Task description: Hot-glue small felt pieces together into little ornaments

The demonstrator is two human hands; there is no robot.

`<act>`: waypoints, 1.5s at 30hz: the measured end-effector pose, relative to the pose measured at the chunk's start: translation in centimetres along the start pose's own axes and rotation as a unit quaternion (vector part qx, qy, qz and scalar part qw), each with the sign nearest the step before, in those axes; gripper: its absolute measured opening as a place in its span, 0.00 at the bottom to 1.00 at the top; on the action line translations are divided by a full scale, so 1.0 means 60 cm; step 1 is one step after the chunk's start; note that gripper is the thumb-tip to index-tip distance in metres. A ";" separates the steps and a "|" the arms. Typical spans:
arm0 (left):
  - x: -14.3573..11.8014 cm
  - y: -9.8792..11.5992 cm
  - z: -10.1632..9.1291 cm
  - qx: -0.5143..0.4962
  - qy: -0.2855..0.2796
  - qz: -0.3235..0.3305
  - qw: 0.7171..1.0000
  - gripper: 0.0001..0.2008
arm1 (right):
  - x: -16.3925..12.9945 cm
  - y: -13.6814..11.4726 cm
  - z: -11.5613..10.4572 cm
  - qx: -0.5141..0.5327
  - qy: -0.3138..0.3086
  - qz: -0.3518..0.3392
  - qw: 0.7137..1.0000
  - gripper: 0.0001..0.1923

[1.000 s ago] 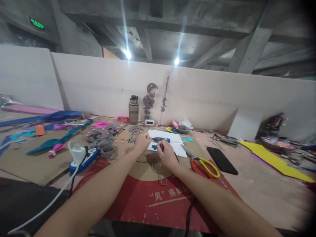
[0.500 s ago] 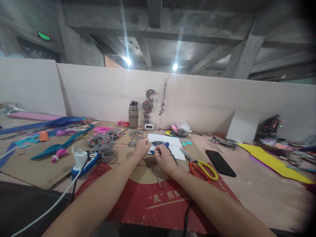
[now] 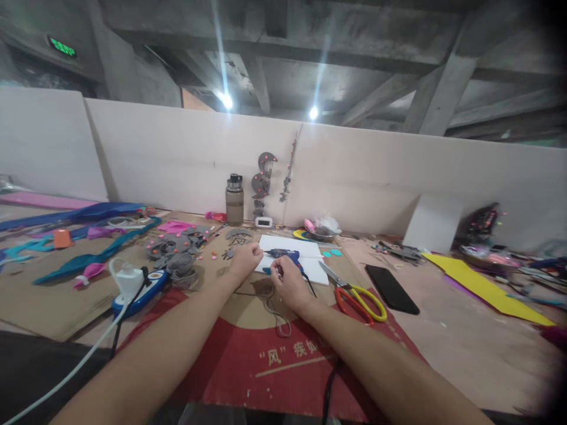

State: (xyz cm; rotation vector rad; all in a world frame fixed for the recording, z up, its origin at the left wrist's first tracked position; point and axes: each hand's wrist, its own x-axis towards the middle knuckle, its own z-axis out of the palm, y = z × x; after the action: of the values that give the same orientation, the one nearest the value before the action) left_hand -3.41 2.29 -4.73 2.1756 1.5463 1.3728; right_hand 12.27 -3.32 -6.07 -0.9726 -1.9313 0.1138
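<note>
Both my hands are together over the cardboard, fingers pinched. My left hand (image 3: 245,260) is closed at the near left edge of a white sheet (image 3: 315,274); anything between its fingertips is too small to name. Just right of it, my right hand (image 3: 290,283) is closed with thumb and fingers pressed together. A thin grey cord (image 3: 278,319) trails in a loop from beneath its fingers onto the cardboard. Behind the hands, a blue glue gun (image 3: 290,255) lies on the sheet, nozzle to the left. Scissors with red and yellow handles (image 3: 354,292) lie to the right.
A black phone (image 3: 392,288) lies beyond the scissors. At left are a blue power strip (image 3: 153,287) with a white plug and a pile of grey felt pieces (image 3: 175,245). A bottle (image 3: 234,200) and small white clock (image 3: 264,222) stand at the back. Yellow sheet (image 3: 487,289) at right.
The whole view has shifted slightly, so things sit a little further left and higher. Both hands keep their pinched pose, with a slightly wider gap between them.
</note>
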 end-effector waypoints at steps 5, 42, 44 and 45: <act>-0.001 -0.002 -0.004 0.005 0.014 -0.006 1.000 0.14 | 0.000 0.004 0.003 0.005 -0.007 -0.002 1.000 0.04; -0.035 0.092 0.000 -0.156 0.019 0.005 0.988 0.17 | 0.017 0.025 -0.017 0.086 0.062 0.220 0.970 0.10; -0.046 0.111 0.000 -0.161 -0.007 0.061 0.985 0.16 | 0.017 0.024 -0.019 0.114 0.055 0.226 0.966 0.09; -0.052 0.119 0.001 -0.161 -0.025 0.080 0.983 0.16 | 0.017 0.025 -0.019 0.134 0.054 0.225 0.964 0.09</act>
State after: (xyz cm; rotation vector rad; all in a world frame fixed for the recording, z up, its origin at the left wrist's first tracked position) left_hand 1.31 -3.48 -2.54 2.1483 1.0624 1.4815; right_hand 13.78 -1.98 -5.36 -1.1882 -1.5187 0.5585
